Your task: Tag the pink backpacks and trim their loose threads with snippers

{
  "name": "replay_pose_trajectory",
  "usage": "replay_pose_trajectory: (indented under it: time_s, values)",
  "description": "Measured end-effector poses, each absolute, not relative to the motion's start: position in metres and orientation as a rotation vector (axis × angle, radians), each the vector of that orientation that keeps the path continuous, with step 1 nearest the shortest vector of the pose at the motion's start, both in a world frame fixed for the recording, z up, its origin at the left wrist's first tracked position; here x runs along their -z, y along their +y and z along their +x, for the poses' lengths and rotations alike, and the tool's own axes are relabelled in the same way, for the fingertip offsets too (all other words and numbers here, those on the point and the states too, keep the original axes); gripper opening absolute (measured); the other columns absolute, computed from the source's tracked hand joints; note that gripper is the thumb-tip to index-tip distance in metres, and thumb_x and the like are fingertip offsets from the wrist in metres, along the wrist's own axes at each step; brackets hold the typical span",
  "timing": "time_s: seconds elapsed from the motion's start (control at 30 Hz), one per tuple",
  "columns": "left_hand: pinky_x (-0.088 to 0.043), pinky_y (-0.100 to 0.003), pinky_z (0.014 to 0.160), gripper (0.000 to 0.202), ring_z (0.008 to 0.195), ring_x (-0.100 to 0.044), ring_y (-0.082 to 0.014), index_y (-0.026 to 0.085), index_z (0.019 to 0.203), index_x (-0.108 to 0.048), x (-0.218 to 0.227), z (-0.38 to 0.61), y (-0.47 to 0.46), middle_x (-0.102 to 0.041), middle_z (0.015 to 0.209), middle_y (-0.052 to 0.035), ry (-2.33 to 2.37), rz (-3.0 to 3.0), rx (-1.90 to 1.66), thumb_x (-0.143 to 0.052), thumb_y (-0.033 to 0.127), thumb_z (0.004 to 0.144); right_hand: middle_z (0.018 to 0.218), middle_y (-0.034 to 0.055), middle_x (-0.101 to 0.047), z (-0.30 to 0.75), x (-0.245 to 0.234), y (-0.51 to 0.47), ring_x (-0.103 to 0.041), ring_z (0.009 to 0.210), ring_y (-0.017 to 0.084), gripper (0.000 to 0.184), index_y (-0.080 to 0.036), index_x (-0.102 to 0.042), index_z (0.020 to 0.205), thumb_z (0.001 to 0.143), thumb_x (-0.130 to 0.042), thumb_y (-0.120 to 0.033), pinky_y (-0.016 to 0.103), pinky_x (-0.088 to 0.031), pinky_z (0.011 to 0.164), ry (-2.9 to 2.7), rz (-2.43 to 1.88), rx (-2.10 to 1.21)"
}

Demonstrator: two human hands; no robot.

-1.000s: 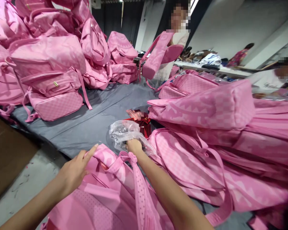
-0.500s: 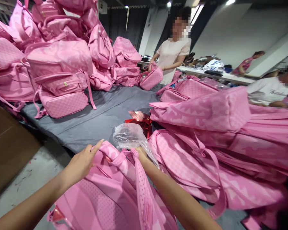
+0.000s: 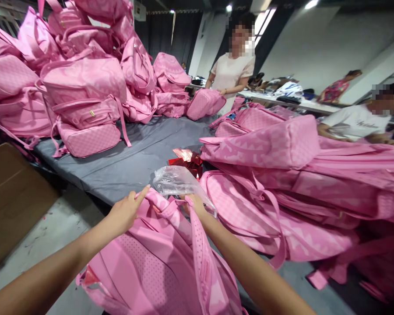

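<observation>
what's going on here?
A person has the left hand on the top edge of a pink backpack at the near side of a gray-covered table. The right hand is by the upper end of its strap, next to some clear plastic; its fingers are partly hidden, so its grip is unclear. Red foil lies just beyond. More pink backpacks are piled left and right. Across the table, a co-worker in white has a hand on another one.

Dark curtains, pale wall
</observation>
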State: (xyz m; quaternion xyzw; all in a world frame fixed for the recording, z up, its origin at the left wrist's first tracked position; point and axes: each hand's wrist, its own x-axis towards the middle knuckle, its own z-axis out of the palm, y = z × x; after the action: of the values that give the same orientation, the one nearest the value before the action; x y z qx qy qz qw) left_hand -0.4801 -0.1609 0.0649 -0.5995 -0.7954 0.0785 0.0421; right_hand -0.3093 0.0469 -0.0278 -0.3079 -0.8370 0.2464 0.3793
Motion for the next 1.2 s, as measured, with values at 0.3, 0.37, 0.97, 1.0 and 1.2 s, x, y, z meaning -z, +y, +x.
replay_pose_trajectory:
  time_s: [0.3, 0.37, 0.97, 1.0, 1.2]
  values:
    - [-0.05, -0.033, 0.078, 0.099, 0.099, -0.065, -0.0267, 0.028, 0.158, 0.002, -0.055, -0.482, -0.158, -0.052, 0.118, -0.0127, -2.4, -1.844, -0.185, -0.061, 0.013, 0.083, 0.067, 0.0052, -0.064, -0.266, -0.02, 0.032, -0.06, 0.065, 0.018, 0.013, -0.017, -0.062, 0.071, 0.08, -0.054, -0.022, 0.026, -0.042, 0.06, -2.166, -1.0, -0.79]
    - [-0.05, -0.033, 0.078, 0.097, 0.1, -0.065, -0.0269, 0.028, 0.158, 0.001, -0.055, -0.481, -0.157, -0.053, 0.118, -0.0134, -2.395, -1.854, -0.176, -0.06, 0.014, 0.083, 0.063, 0.0017, -0.06, -0.247, -0.039, 0.027, -0.056, 0.057, 0.015, 0.02, -0.016, -0.062, 0.084, 0.084, -0.052, -0.034, 0.024, -0.04, 0.053, -2.052, -1.017, -0.916]
    - [-0.046, -0.039, 0.099, 0.032, 0.112, -0.06, -0.0224, 0.021, 0.12, -0.062, -0.063, -0.422, -0.204, -0.065, 0.117, -0.0096, -2.189, -1.891, 1.598, -0.056, 0.035, 0.092, 0.107, 0.0079, -0.068, -0.229, -0.024, -0.09, -0.068, 0.1, 0.018, 0.031, -0.023, -0.066, 0.099, 0.084, -0.051, 0.0, 0.03, -0.057, 0.08, -1.967, -0.286, -0.391]
    - [-0.051, -0.034, 0.087, 0.031, 0.096, -0.065, -0.0193, 0.019, 0.116, -0.063, -0.064, -0.416, -0.207, -0.069, 0.103, -0.0071, -2.309, -1.974, 1.755, -0.06, 0.035, 0.089, 0.109, 0.0084, -0.068, -0.229, -0.027, -0.094, -0.068, 0.1, 0.019, 0.03, -0.023, -0.066, 0.099, 0.084, -0.052, -0.002, 0.03, -0.058, 0.079, -1.991, -0.254, -0.408]
    - [-0.048, -0.023, 0.065, 0.02, 0.068, -0.06, -0.0109, 0.016, 0.076, -0.057, -0.054, -0.396, -0.212, -0.062, 0.072, 0.0014, -2.462, -1.687, 2.306, -0.069, 0.031, 0.079, 0.112, 0.0105, -0.071, -0.238, -0.04, -0.127, -0.072, 0.086, 0.019, 0.03, -0.023, -0.063, 0.12, 0.091, -0.059, -0.016, 0.029, -0.059, 0.072, -1.91, -0.452, -0.791]
